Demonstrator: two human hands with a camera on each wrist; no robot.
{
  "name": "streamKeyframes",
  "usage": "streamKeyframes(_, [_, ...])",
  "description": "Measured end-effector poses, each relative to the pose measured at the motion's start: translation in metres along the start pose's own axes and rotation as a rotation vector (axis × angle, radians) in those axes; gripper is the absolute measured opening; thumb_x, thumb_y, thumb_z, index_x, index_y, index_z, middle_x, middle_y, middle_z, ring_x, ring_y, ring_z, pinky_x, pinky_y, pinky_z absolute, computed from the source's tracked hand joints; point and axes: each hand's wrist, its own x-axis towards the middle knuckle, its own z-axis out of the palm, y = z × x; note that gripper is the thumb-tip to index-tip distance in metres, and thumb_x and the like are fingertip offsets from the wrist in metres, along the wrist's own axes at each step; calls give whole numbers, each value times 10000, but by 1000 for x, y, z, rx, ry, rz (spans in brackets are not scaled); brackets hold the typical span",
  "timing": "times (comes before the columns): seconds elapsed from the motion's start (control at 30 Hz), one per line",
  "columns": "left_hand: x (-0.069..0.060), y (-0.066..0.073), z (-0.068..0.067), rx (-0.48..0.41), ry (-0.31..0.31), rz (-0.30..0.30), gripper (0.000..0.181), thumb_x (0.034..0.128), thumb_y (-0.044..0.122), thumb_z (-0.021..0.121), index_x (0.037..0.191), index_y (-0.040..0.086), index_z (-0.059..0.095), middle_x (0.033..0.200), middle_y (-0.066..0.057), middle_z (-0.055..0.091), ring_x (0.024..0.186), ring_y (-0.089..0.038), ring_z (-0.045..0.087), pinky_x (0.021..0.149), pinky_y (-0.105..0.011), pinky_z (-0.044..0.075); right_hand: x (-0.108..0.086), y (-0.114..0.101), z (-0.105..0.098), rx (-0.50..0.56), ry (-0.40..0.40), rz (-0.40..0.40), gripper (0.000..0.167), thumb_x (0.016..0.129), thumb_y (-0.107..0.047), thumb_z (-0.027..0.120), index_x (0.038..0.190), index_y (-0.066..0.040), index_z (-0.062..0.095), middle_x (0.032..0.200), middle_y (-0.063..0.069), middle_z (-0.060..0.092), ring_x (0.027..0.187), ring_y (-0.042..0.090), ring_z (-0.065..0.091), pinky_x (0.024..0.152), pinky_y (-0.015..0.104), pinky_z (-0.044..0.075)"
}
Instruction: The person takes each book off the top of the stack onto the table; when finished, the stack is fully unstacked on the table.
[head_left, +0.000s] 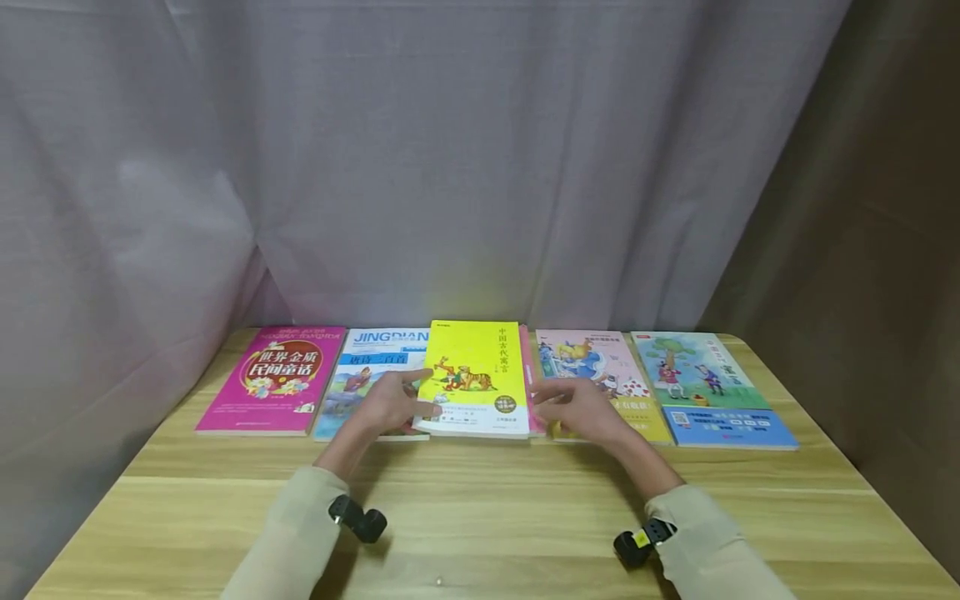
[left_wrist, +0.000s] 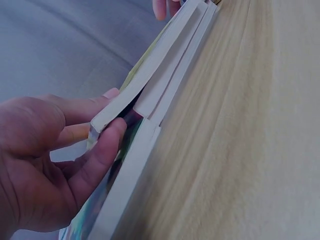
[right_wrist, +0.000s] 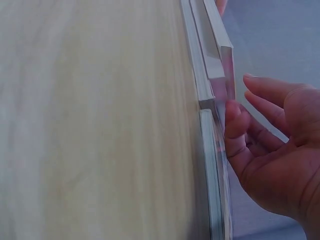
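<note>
My left hand (head_left: 390, 402) pinches the left edge of a yellow book (head_left: 472, 358) with tigers on its cover. In the left wrist view, the thumb (left_wrist: 102, 160) lies under this book and fingers lie on top. That edge is tilted up off the books stacked beneath it. A pink edge (head_left: 533, 375) of a lower book shows at the right of the stack. Close to that side is my right hand (head_left: 581, 408), its thumb and fingers parted; in the right wrist view they hold nothing.
Left of the stack lie a magenta book (head_left: 255, 408) and a blue-white book (head_left: 330, 421). To the right are a pink-yellow book (head_left: 648, 421) and a green-blue one (head_left: 735, 429). All rest on a wooden table (head_left: 480, 517) before a grey curtain (head_left: 450, 167).
</note>
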Motion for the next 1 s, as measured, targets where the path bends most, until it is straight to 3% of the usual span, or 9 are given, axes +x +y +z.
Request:
streamKeyframes(0.2, [-1, -8, -3, -125, -25, 16, 739, 883, 98, 859, 1549, 96, 538, 664, 44, 376, 493, -99, 459, 561, -304, 624, 1, 2, 5, -73, -5, 16, 386, 939, -189, 786, 1315, -113, 752, 1203, 119, 748, 1019, 237, 678, 740, 299, 577])
streamKeyframes(0.47, [-4, -18, -8, -173, -29, -24, 726, 892, 113, 855, 1550, 167, 553, 958, -103, 601, 491, -105, 515, 536, -244, 574, 0, 1, 7, -113, -34, 13, 409, 944, -202, 793, 1336, -98, 740, 1228, 129, 746, 1097, 267, 683, 776, 306, 551])
streamKeyframes(0.67, [-7, -24, -13, -180, -62, 1, 808, 895, 93, 843, 1606, 154, 465, 841, -57, 578, 488, -108, 521, 524, -240, 548, 0, -1, 8, -128, -43, 18, 431, 946, -198, 789, 1361, -105, 725, 1233, 123, 739, 1103, 263, 676, 795, 301, 550])
streamKeyframes(0.77, [-9, -26, -15, -194, -91, 13, 882, 904, 88, 829, 1653, 148, 367, 912, -105, 665, 497, -115, 543, 524, -246, 543, 1, -2, 8, -135, -41, 24, 439, 942, -189, 788, 1368, -112, 721, 1229, 112, 734, 1096, 258, 672, 801, 305, 552])
streamKeyframes(1.0, [-13, -27, -17, -266, -126, -5, 978, 921, 61, 802, 1697, 120, 211, 925, -103, 699, 523, -153, 594, 524, -258, 519, 3, -2, 9, -141, -45, 55, 462, 935, -192, 795, 1385, -132, 712, 1236, 95, 726, 1082, 247, 658, 821, 327, 550])
